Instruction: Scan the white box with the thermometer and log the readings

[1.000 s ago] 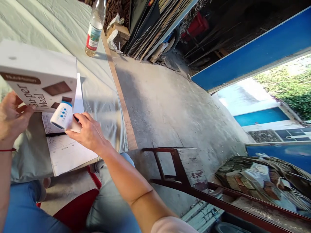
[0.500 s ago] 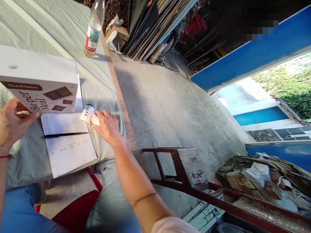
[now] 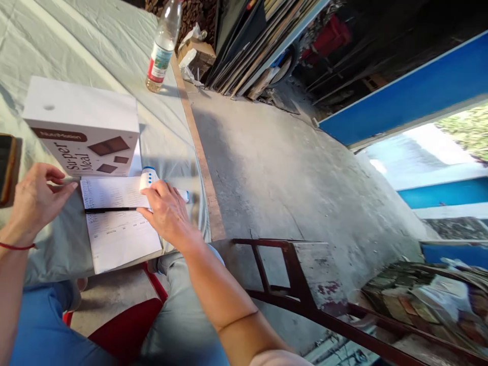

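My left hand (image 3: 41,201) is beside the lower left corner of a white NutriMotion box (image 3: 82,109), its thumb and forefinger closed around a small pale piece I cannot make out. My right hand (image 3: 168,211) rests over a white handheld device with blue dots (image 3: 148,178), fingers apart, hiding its middle. The device looks like an infrared thermometer and lies at the paper's right edge. Near my right thumb is the end of a black pen (image 3: 110,209). The pen lies across a printed sheet (image 3: 122,239) with handwriting, in front of the box.
A clear plastic bottle (image 3: 160,56) stands at the far right of the cloth-covered table (image 3: 76,56). A phone (image 3: 6,168) lies at the left. Right of the table, a dark red metal frame (image 3: 285,274) stands on the concrete floor (image 3: 267,168).
The view has shifted left, bringing the phone in. My right hand has moved from gripping the device's handle to lying over it, closer to the pen. My left hand has come off the box's front.
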Demonstrator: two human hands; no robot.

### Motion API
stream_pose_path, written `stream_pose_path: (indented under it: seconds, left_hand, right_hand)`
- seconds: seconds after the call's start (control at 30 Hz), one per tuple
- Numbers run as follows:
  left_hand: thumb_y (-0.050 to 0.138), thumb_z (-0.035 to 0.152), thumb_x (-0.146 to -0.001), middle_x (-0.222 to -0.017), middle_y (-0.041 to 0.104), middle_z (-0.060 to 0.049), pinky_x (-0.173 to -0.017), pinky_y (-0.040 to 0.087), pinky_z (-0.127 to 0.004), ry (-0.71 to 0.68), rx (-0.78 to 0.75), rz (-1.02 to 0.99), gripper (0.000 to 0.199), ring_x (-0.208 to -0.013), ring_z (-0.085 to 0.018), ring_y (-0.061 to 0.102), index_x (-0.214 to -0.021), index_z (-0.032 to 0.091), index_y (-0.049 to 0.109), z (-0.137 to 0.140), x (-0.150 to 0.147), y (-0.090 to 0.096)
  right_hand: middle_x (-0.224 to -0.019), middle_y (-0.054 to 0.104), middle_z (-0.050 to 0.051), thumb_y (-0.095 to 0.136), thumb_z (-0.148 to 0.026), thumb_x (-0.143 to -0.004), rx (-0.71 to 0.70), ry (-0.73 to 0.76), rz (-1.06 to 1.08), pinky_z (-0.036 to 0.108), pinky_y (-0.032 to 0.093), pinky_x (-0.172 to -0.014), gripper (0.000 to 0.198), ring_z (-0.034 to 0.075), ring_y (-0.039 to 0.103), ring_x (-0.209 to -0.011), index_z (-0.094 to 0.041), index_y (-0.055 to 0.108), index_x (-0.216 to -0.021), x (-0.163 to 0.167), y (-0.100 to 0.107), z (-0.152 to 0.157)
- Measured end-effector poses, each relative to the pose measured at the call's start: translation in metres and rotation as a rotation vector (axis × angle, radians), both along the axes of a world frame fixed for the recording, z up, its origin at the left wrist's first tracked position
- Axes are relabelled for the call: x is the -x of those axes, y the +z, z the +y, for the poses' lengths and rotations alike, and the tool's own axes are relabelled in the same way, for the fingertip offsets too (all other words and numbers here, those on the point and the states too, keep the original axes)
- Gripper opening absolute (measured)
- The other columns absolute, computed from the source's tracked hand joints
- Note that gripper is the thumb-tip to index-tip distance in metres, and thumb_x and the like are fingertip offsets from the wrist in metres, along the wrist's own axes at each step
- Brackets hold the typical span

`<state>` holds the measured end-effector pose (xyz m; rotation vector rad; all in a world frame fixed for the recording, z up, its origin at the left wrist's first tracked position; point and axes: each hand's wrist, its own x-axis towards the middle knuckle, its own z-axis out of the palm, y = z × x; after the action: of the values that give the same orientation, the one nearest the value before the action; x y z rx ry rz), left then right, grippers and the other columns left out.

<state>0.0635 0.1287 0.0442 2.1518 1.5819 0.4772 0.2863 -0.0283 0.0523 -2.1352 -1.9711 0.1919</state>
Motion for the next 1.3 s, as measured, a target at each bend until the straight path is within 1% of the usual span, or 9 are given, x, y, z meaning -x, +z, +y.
stream_pose_path:
  seconds: [0.1, 0.17, 0.3, 0.43, 0.53, 0.63, 0.87, 1.07, 1.3]
  left_hand:
    - [0.052, 0.050, -0.082, -0.097, 0.063, -0.007, -0.081, 0.053, -0.034, -0.168, -0.084, 0.002, 0.032, -0.077, -0.017, 0.061, -0.088, 0.018, 0.055, -0.004, 0.008, -0.005]
    - [0.050, 0.047, -0.086, -0.097, 0.063, -0.009, -0.080, 0.053, -0.033, -0.268, -0.114, -0.032, 0.033, -0.080, -0.017, 0.062, -0.090, 0.016, 0.060, -0.007, 0.013, -0.007]
    - [0.047, 0.041, -0.091, -0.102, 0.064, -0.012, -0.093, 0.053, -0.037, -0.389, -0.149, -0.054, 0.033, -0.097, -0.021, 0.063, -0.095, 0.014, 0.067, -0.010, 0.022, -0.011]
    - [0.045, 0.036, -0.093, -0.114, 0.062, -0.015, -0.106, 0.046, -0.046, -0.425, -0.185, -0.046, 0.034, -0.110, -0.026, 0.061, -0.099, 0.014, 0.070, -0.010, 0.030, -0.018]
    - [0.053, 0.040, -0.089, -0.134, 0.054, -0.017, -0.111, 0.039, -0.055, -0.469, -0.117, -0.022, 0.036, -0.126, -0.033, 0.053, -0.107, 0.016, 0.072, -0.013, 0.033, -0.022]
    - [0.067, 0.046, -0.081, -0.146, 0.044, -0.016, -0.112, 0.035, -0.062, -0.504, -0.010, 0.049, 0.043, -0.135, -0.040, 0.043, -0.116, 0.021, 0.071, -0.018, 0.032, -0.024]
    - [0.083, 0.056, -0.063, -0.146, 0.040, -0.019, -0.113, 0.029, -0.063, -0.569, 0.009, 0.136, 0.070, -0.134, -0.041, 0.041, -0.122, 0.022, 0.068, -0.027, 0.030, -0.030]
    - [0.079, 0.054, -0.065, -0.146, 0.039, -0.017, -0.115, 0.026, -0.059, -0.592, 0.000, 0.152, 0.069, -0.134, -0.039, 0.037, -0.124, 0.022, 0.064, -0.030, 0.030, -0.033]
    - [0.076, 0.052, -0.064, -0.146, 0.040, -0.019, -0.115, 0.024, -0.063, -0.599, 0.020, 0.150, 0.067, -0.133, -0.041, 0.038, -0.122, 0.020, 0.063, -0.031, 0.027, -0.030]
  right_hand:
    - [-0.107, 0.064, 0.011, 0.076, -0.022, -0.091, 0.106, 0.114, 0.019, 0.038, 0.051, -0.083, 0.011, 0.024, 0.063, -0.097, -0.016, 0.074, -0.100, 0.010, -0.011, 0.000]
    - [-0.104, 0.066, 0.012, 0.072, -0.019, -0.091, 0.151, 0.118, 0.003, 0.037, 0.050, -0.078, 0.004, 0.024, 0.065, -0.093, -0.016, 0.075, -0.094, 0.014, -0.018, 0.002]
    - [-0.085, 0.068, 0.007, 0.064, -0.013, -0.090, 0.199, 0.092, 0.076, 0.034, 0.044, -0.067, 0.011, 0.022, 0.065, -0.078, -0.017, 0.072, -0.083, 0.014, -0.022, 0.004]
    - [-0.063, 0.061, -0.002, 0.063, -0.020, -0.080, 0.041, 0.028, 0.516, 0.028, 0.042, -0.060, 0.003, 0.014, 0.057, -0.060, -0.020, 0.064, -0.077, 0.012, -0.025, 0.004]
    - [-0.067, 0.063, -0.001, 0.062, -0.030, -0.077, -0.116, -0.056, 0.915, 0.025, 0.046, -0.057, 0.010, 0.014, 0.059, -0.059, -0.020, 0.059, -0.078, 0.023, -0.032, 0.005]
    - [-0.072, 0.066, 0.000, 0.060, -0.034, -0.079, -0.164, -0.044, 1.137, 0.026, 0.049, -0.058, 0.014, 0.014, 0.062, -0.062, -0.020, 0.061, -0.084, 0.047, -0.042, 0.006]
    - [-0.065, 0.062, -0.001, 0.059, -0.034, -0.078, -0.255, -0.048, 1.017, 0.026, 0.047, -0.058, 0.013, 0.012, 0.054, -0.055, -0.021, 0.061, -0.079, 0.089, -0.067, 0.009]
    - [-0.065, 0.063, -0.001, 0.056, -0.035, -0.082, -0.283, 0.024, 0.865, 0.026, 0.047, -0.060, 0.015, 0.013, 0.054, -0.056, -0.021, 0.060, -0.078, 0.090, -0.079, 0.009]
    - [-0.067, 0.064, 0.001, 0.052, -0.034, -0.083, -0.239, 0.037, 0.772, 0.026, 0.048, -0.063, 0.016, 0.014, 0.055, -0.058, -0.021, 0.061, -0.077, 0.092, -0.078, 0.009]
